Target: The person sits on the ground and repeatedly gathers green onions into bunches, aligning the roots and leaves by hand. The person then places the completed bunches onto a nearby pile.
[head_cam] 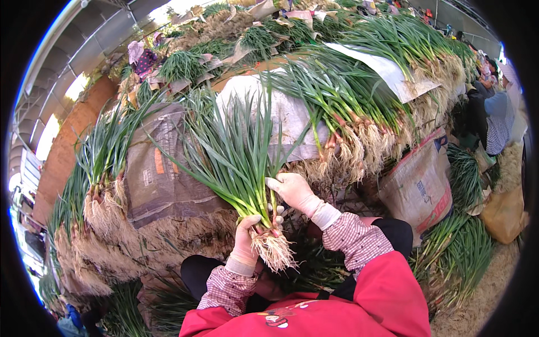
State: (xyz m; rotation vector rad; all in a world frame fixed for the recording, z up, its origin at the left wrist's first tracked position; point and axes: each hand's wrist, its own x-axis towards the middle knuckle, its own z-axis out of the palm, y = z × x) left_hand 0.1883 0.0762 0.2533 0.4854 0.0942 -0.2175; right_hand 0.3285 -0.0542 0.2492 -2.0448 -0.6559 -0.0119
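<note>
A bunch of green leafy stalks with pale stringy roots [236, 168], likely garlic or scallion plants, is upright before me, roots down. My left hand [246, 240], in a pale glove, grips it low on the stems, just above the roots. On the right side of the bunch, my gloved right hand [294, 191] pinches a stalk at mid-height between thumb and fingers. Behind the bunch lies a white woven sack [294, 122]. A dark woven sack [168, 168] with printing covers the heap to its left. Parts of the fingers are hidden by the stalks.
More rooted bunches [349, 109] lie on the heap at the right, and others [101, 168] at the left. A printed woven sack [421, 185] stands by my right knee. Loose plants [454, 252] lie on the ground. A person [499, 109] sits at the far right, another [141, 61] at the far left.
</note>
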